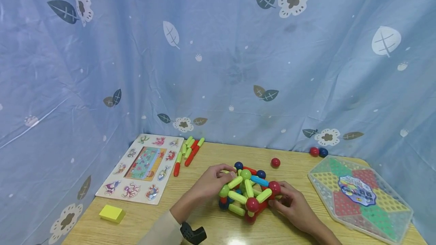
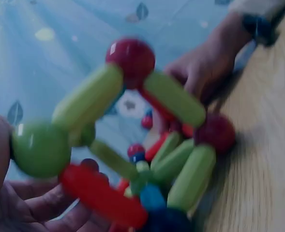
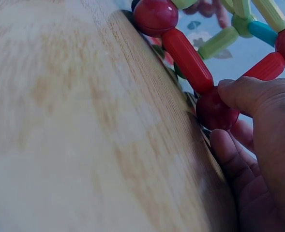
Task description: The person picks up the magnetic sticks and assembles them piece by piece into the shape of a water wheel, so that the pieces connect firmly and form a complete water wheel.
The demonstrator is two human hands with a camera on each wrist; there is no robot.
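Observation:
A structure of coloured balls and rods (image 1: 249,188), a ball-and-rod building toy, stands on the table in front of me in the head view. On its left side my left hand (image 1: 212,182) grips it, thumb by the light green ball (image 2: 41,149) and fingers behind the frame. At the lower right, my right hand (image 1: 296,208) pinches a dark red ball (image 3: 215,110) between thumb and fingers, close over the tabletop. A red rod (image 3: 188,58) runs from that ball to another red ball (image 3: 156,15). A blue rod (image 1: 259,180) spans the top.
A picture puzzle board (image 1: 160,192) lies at left, with a yellow block (image 1: 111,213) before it. Loose green and red rods (image 1: 192,154) lie beside the board. A red ball (image 1: 275,162) sits behind the structure. At right is a hexagonal game board (image 1: 385,207); two balls (image 1: 314,151) rest behind it.

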